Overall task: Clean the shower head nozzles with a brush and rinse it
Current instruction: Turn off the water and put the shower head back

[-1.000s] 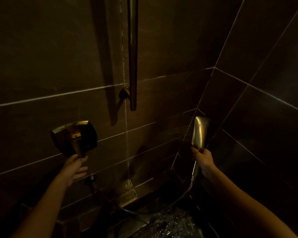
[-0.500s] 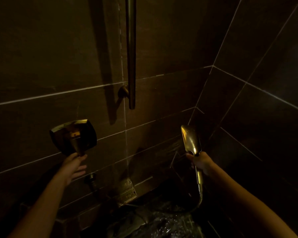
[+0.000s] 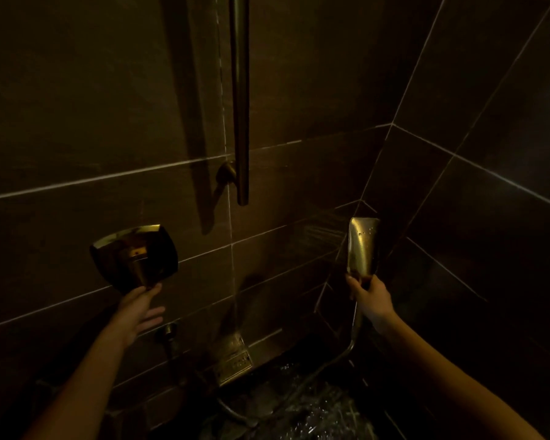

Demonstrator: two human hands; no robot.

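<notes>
Shower head [image 3: 362, 246] stands upright above the right hand [image 3: 370, 300] clenched on its handle, spraying leftward at the wall; left hand [image 3: 140, 304], fingers straight, touches the valve lever [image 3: 140, 268].

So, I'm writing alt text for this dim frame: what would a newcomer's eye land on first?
The brass-coloured handheld shower head stands out at right, held upright by the right hand, with fine spray streaking left toward the dark tiled wall. At left, the left hand reaches up to the lever of a glossy square mixer plate. Between them hangs a vertical slide bar.
</notes>
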